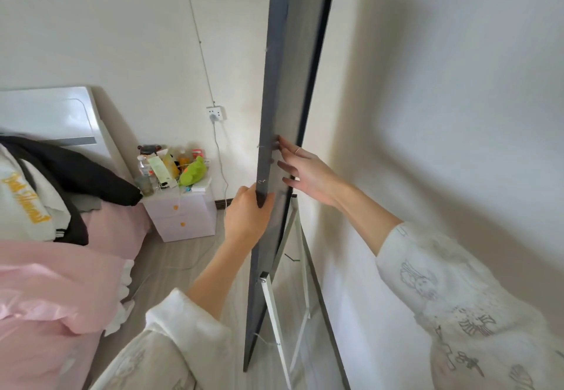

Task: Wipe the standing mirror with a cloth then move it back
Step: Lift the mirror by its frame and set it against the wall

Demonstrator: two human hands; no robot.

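while the mirror (293, 63) stands nearly upright with its long axis running floor to ceiling, it is seen edge-on from its back side, close to the wall (442, 114) on the right, its top leaning toward that wall. its white stand (276, 313) hangs folded out behind the lower half, between panel and wall. both hands meet the mirror at about mid-height, so the length is split fairly evenly above and below the grip. the left hand (247, 215) wraps the near dark edge, thumb on one face and fingers curled round the other, a firm hold. the right hand (308, 172) lies on the back panel with fingers straight and spread, pressing rather than clasping; it is the one nearer the wall. no cloth shows in either hand, so i judge the wiping done and the move back under way. the coming move likely turns on swinging the foot and stand toward the wall without the tall top tipping. leftward stand a nightstand (183, 215) and a bed (61, 267), well apart.
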